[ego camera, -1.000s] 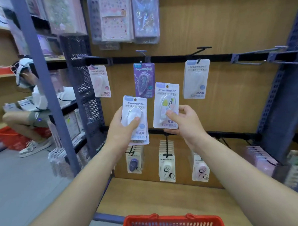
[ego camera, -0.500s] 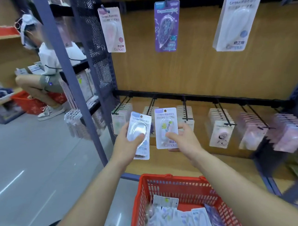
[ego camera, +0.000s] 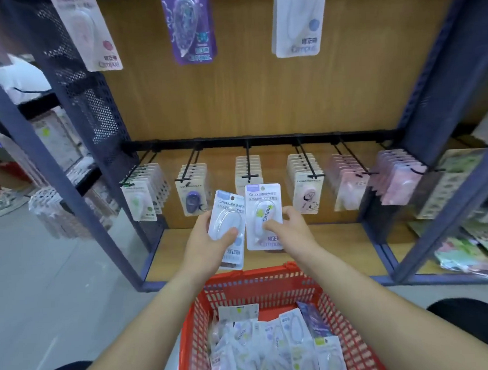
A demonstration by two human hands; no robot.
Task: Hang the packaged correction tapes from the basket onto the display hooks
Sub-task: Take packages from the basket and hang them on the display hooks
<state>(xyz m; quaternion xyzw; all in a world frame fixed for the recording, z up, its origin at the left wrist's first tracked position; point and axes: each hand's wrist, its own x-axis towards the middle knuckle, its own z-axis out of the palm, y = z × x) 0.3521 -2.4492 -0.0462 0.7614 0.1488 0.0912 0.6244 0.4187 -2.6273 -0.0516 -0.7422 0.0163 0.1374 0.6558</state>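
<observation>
My left hand (ego camera: 204,242) grips a small stack of white-and-blue packaged correction tapes (ego camera: 228,227), thumb across the front. My right hand (ego camera: 291,230) pinches a single white package with a green-marked tape (ego camera: 263,216) by its right edge. Both packs are held upright side by side in front of the lower row of display hooks (ego camera: 248,168). Directly below stands the red basket (ego camera: 269,281), with several more packaged tapes (ego camera: 272,340) lying in it.
The lower black rail (ego camera: 263,141) carries several hooks full of carded tapes. Three packs hang from the upper row, a purple one (ego camera: 188,25) in the middle. Blue shelf uprights (ego camera: 55,170) frame the bay. A wooden bottom shelf (ego camera: 337,245) lies behind the basket.
My view tilted down from the upper hooks to the lower row and the basket. Both hands came down with their packages and now hover just above the basket's far rim.
</observation>
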